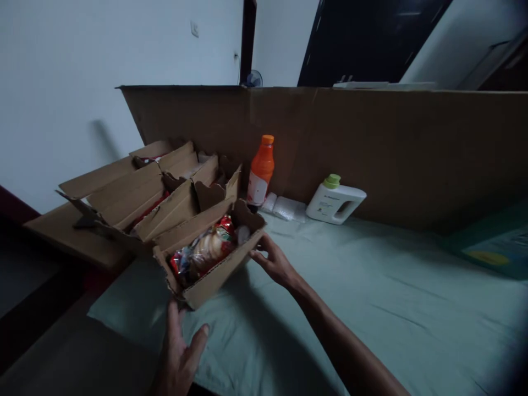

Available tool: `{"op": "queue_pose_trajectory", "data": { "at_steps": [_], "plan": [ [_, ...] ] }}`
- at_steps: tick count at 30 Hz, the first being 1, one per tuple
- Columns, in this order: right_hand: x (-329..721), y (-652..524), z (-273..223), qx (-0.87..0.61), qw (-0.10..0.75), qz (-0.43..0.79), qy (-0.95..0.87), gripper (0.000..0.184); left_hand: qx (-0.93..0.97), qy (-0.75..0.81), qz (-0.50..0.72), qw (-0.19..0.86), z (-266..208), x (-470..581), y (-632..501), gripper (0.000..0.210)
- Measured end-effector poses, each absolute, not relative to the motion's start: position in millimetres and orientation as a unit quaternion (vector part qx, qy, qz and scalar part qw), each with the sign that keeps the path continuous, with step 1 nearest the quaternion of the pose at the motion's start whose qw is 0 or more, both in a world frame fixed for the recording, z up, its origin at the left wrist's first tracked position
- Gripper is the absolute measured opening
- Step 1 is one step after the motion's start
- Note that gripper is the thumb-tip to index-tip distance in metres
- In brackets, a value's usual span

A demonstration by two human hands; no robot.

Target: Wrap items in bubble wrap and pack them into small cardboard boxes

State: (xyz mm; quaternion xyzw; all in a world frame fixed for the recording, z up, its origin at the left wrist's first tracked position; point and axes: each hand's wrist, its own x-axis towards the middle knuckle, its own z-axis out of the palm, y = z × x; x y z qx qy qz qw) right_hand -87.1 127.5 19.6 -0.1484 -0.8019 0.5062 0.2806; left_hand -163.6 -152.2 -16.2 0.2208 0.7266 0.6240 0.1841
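Note:
A small open cardboard box (225,275) sits tilted between my hands, above the near left part of the green cloth. Inside it lies a clear plastic packet (208,246) with pale round pieces and red printing. My left hand (179,349) supports the box's near left corner, its fingertips hidden under the corner and its thumb held apart. At the right end, my right hand (274,261) grips the box, with some fingers hidden behind the cardboard. Just behind it is a group of similar open cardboard boxes (177,203), with red items partly visible inside.
An orange bottle (262,168) stands behind the boxes. Beside it lie a clear bubble-wrapped item (290,209) and a white jug with a green cap (335,202). A tall cardboard panel (371,148) runs along the back. A green container (495,247) is at the far right.

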Motion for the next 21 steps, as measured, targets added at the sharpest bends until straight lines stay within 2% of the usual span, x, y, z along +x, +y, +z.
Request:
{"op": "queue_pose_trajectory", "data": {
  "at_steps": [3,6,12,18,21],
  "plan": [
    [-136,120,4,-0.135,0.304,0.513,-0.791,0.068,0.169,0.729,0.633,0.199,-15,-168,-158,0.085],
    [-162,106,-18,-0.173,0.312,0.493,-0.794,0.068,0.169,0.728,0.635,0.196,-14,-172,-158,0.082],
    [-180,79,-57,-0.17,0.279,0.485,-0.811,0.071,0.186,0.724,0.633,0.202,-18,-193,-146,0.082],
    [-196,71,-66,-0.16,0.26,0.489,-0.817,0.074,0.211,0.73,0.61,0.225,-33,-220,-135,0.086],
    [-191,70,-63,-0.149,0.245,0.499,-0.818,0.07,0.212,0.755,0.584,0.21,-48,-213,-143,0.08]
  ]
}}
